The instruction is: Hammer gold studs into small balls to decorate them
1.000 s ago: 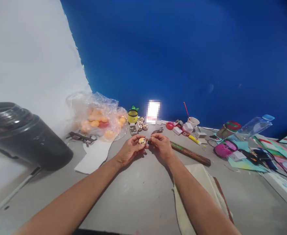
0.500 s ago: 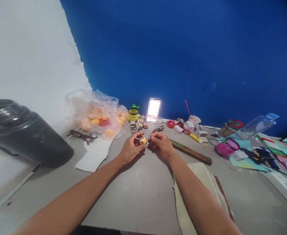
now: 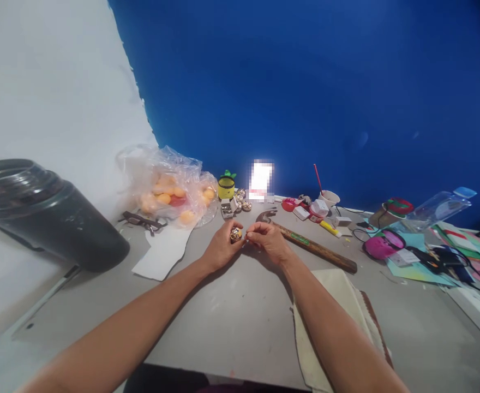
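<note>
In the middle of the table, my left hand [image 3: 225, 244] is closed around a small yellow-orange ball [image 3: 236, 234] dotted with shiny metal studs. Just to its right, my right hand [image 3: 265, 240] pinches thumb and index finger together close to the ball's right side. Whatever is between those fingertips is too small to make out. Beyond the left hand stands an open little box [image 3: 227, 209] of shiny metal pieces, with several similar studded balls [image 3: 246, 206] beside it. Behind my right hand lies a claw hammer [image 3: 317, 248] with a wooden handle.
A large dark bottle [image 3: 60, 218] leans in at left. Past it are glasses [image 3: 144, 221], white paper [image 3: 164, 256] and a plastic bag [image 3: 170, 188] of orange balls. A folded cloth [image 3: 325, 300] lies under my right forearm. A paper cup [image 3: 329, 200], pink pouch [image 3: 383, 244] and cables are at right.
The ball has turned in my left hand, showing more shiny studs and less yellow. My right fingertips have come nearer to it. The whole view has shifted slightly.
</note>
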Motion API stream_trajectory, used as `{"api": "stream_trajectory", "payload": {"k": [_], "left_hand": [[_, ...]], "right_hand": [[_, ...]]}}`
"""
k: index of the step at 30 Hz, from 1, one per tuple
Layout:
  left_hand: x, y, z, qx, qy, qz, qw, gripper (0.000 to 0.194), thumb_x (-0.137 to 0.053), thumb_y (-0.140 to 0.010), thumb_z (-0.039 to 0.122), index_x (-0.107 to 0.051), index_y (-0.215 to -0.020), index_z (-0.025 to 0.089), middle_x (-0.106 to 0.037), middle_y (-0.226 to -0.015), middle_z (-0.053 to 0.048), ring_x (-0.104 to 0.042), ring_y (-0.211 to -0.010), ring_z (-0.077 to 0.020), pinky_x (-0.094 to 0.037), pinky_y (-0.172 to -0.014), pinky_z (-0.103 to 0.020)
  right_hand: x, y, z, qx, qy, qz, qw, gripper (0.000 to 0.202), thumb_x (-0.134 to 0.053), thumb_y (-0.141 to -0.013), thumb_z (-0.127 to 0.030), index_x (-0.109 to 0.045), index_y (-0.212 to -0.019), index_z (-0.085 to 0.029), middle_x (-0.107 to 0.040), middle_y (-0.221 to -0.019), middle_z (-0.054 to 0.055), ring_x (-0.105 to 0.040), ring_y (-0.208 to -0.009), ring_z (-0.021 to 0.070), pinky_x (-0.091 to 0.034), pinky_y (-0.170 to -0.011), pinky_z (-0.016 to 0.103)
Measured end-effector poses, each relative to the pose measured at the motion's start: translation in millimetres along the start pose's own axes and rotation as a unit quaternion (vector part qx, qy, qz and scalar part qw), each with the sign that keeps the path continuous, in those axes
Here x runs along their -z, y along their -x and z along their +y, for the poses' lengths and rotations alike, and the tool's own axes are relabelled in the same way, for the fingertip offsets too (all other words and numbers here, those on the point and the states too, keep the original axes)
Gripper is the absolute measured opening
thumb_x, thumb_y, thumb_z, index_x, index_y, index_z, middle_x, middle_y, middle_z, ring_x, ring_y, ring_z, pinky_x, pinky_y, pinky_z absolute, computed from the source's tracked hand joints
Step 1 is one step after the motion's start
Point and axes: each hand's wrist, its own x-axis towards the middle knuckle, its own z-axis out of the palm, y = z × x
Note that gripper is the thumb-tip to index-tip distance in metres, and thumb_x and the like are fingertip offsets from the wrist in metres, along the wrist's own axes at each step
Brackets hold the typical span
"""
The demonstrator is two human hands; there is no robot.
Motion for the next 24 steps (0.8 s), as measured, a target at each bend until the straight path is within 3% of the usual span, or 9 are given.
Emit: {"api": "stream_trajectory", "payload": {"k": [4, 11, 24], "left_hand": [[0.0, 0.7, 0.3, -0.017, -0.003, -0.011, 1.000, 0.031, -0.066, -0.087, 0.049, -0.060, -0.100, 0.021, -0.068, -0.102, -0.006, -0.064, -0.093, -0.0239, -0.051, -0.085, -0.037], [0.3, 2.9, 4.1, -0.026, 0.002, -0.043, 0.999, 0.023, -0.064, -0.084, 0.040, -0.059, -0.097, 0.022, -0.068, -0.095, -0.003, -0.063, -0.085, -0.0210, -0.049, -0.077, -0.033], [-0.2, 2.7, 0.7, 0.004, 0.057, -0.080, 0.995, 0.028, -0.068, -0.081, 0.035, -0.060, -0.104, 0.021, -0.069, -0.096, -0.001, -0.064, -0.083, -0.0190, -0.050, -0.073, -0.029]], "right_hand": [[-4.7, 3.2, -1.4, -0.007, 0.025, -0.013, 1.000, 0.032, -0.093, -0.062, -0.042, -0.075, -0.073, -0.018, -0.067, -0.063, 0.001, -0.051, -0.054, 0.0096, -0.033, -0.050, 0.022], [-6.4, 4.3, -2.5, -0.020, 0.046, -0.019, 0.999, 0.028, -0.091, -0.062, -0.040, -0.075, -0.072, -0.018, -0.064, -0.060, 0.000, -0.051, -0.056, 0.0107, -0.035, -0.053, 0.024], [0.1, 2.8, -3.0, -0.047, 0.072, -0.059, 0.995, 0.033, -0.091, -0.063, -0.045, -0.074, -0.071, -0.017, -0.063, -0.061, 0.000, -0.051, -0.057, 0.0109, -0.035, -0.056, 0.026]]}}
